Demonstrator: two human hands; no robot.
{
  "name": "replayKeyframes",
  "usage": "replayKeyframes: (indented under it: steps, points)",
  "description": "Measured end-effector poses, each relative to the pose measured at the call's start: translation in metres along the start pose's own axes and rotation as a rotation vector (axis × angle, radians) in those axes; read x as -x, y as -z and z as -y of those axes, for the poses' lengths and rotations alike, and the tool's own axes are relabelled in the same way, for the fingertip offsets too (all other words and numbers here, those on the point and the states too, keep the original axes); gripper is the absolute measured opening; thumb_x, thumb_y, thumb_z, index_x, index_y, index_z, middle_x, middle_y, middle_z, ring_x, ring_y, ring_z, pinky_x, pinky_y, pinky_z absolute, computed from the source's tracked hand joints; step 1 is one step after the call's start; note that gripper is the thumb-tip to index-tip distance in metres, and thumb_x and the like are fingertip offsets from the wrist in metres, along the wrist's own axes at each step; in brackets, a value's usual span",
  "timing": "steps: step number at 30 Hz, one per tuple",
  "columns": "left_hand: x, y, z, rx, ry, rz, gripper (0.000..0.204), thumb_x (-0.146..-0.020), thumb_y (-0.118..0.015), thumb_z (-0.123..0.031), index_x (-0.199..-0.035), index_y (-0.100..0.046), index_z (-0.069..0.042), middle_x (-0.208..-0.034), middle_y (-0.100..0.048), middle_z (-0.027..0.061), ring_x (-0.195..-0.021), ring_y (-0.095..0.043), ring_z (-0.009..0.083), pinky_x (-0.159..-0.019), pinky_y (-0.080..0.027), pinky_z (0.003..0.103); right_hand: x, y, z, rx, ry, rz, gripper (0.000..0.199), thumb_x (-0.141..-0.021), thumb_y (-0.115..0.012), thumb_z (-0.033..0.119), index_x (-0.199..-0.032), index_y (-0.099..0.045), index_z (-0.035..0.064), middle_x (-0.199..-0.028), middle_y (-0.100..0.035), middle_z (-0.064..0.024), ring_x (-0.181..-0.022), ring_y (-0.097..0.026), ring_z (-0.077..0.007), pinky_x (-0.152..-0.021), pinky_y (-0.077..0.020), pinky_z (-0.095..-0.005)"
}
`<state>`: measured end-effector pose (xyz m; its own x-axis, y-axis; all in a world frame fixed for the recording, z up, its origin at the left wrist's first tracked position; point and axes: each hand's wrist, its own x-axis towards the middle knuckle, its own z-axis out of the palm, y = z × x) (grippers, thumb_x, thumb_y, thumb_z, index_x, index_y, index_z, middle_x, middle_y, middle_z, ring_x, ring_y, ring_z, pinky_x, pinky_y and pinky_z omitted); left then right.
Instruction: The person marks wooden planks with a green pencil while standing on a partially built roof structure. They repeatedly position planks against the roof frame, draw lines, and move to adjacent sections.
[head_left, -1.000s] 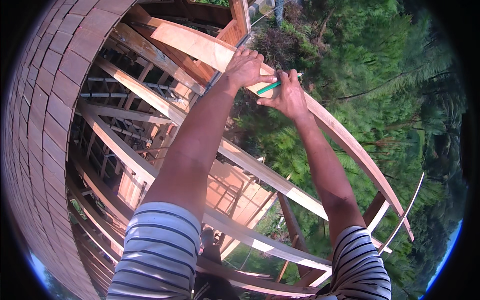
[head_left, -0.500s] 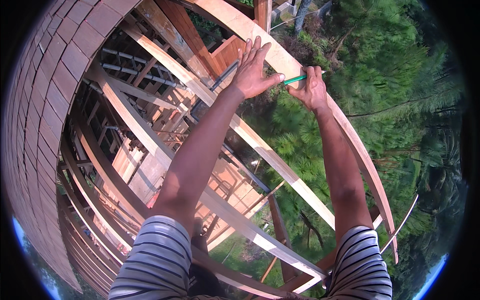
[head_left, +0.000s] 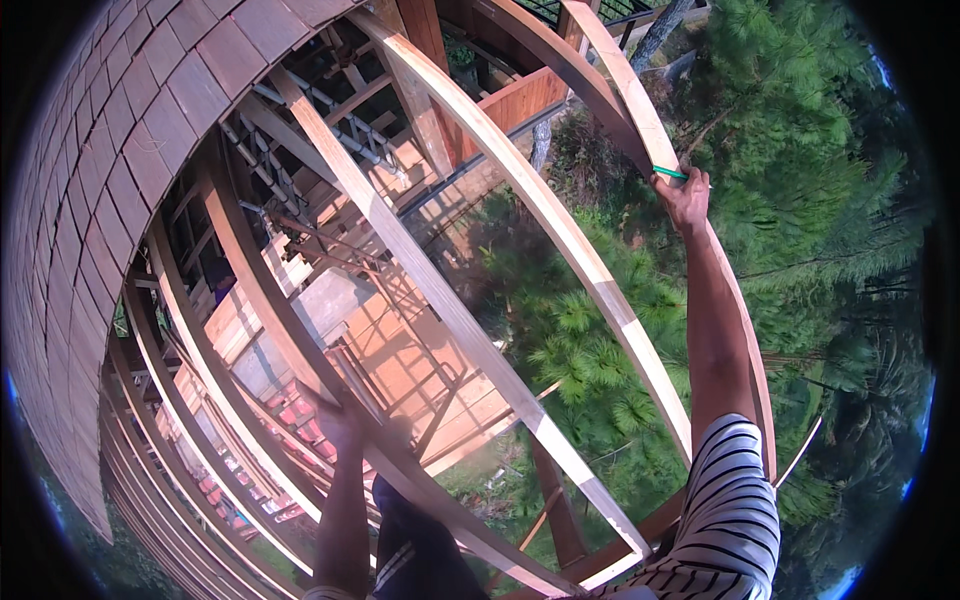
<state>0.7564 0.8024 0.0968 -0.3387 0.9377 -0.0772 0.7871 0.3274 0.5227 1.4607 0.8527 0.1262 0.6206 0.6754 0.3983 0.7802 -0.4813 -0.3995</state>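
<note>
My right hand [head_left: 685, 197] is raised high and closed on a green pencil-like tool [head_left: 670, 174], its tip against a pale curved wooden rib [head_left: 640, 110] at the upper right. My left hand [head_left: 340, 420] is low at the left of centre, blurred, close to or resting on another curved wooden rib [head_left: 460, 320]; whether it grips the rib I cannot tell. Both sleeves are striped.
Several curved wooden ribs [head_left: 590, 270] arc across the view, forming an open frame. A shingled curved wall [head_left: 90, 200] fills the left. Far below lie wooden platforms [head_left: 400, 360] and scaffolding [head_left: 330, 120]. Pine trees [head_left: 820, 200] fill the right side.
My left hand dropped from the upper rib beside my right hand down to the lower left. My right hand with the green tool stayed up on the rib; the view tilted.
</note>
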Motion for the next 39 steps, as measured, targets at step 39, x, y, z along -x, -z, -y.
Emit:
replayKeyframes:
  steps: [39]
  points:
    - [-0.013, 0.172, 0.217, 0.487, 0.673, 0.397, 0.08, -0.073, -0.078, -0.045, -0.138, -0.046, -0.009, -0.124, -0.061, 0.0222, -0.116, -0.062, 0.0378, -0.095, -0.052, 0.051, 0.132, -0.034, 1.07, -0.116, 1.12, 0.22, 0.088, -0.077, -0.076, 0.059, -0.127, -0.054, -0.0101, -0.116, -0.061, -0.0288, -0.109, -0.062, -0.0402, -0.094, -0.0476, -0.047]
